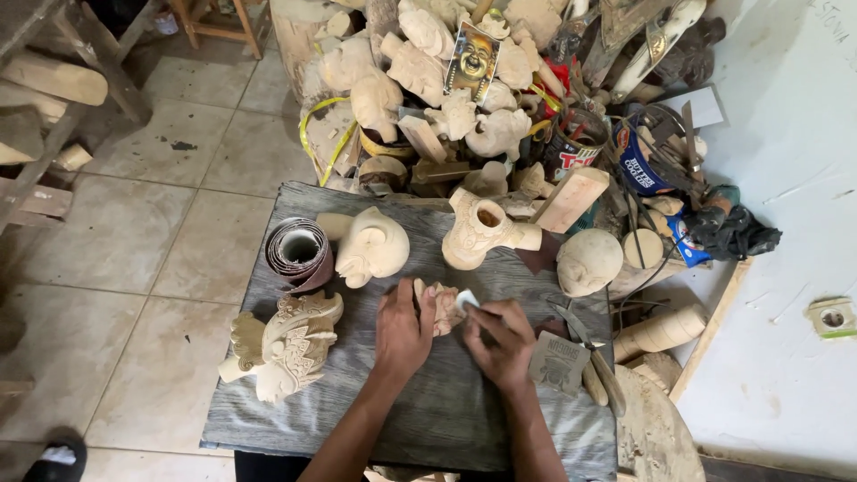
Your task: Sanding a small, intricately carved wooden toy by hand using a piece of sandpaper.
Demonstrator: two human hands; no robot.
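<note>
The small pale carving (pixel 444 307) lies on the grey desk (pixel 428 402), right between the two hands and under their tips. The left hand (pixel 402 328) lies palm down beside it, fingers (pixel 412 299) curled over the carving's left edge and pressing it to the board. The right hand (pixel 502 342) is bunched tight, its fingers (pixel 482 314) pinched shut on a small scrap of pale sandpaper (pixel 467 299) that touches the carving's right side.

The desk is a weathered plank top with a streaky grain. On it I count four larger unpainted wood carvings: a rounded head with a smooth crown (pixel 372 245), a hollow vase-like figure with incised patterns (pixel 480 229), a plain egg-shaped head (pixel 589 261) at the right edge, and an ornate crested piece with scrolls and scales (pixel 284 344) at the left front. One roll of brownish sandpaper (pixel 300 253) stands coiled beside the rounded head. By the right hand lie one grey sandpaper sheet (pixel 559 362) and one wooden-handled knife (pixel 592 357), blade pointing toward the far side of the desk.

Behind the desk rises a heap of rough, pale carved blanks (pixel 420 62), too many to count, with a few tins (pixel 571 147) and tools among them. The floor is pale tile (pixel 161 223).
</note>
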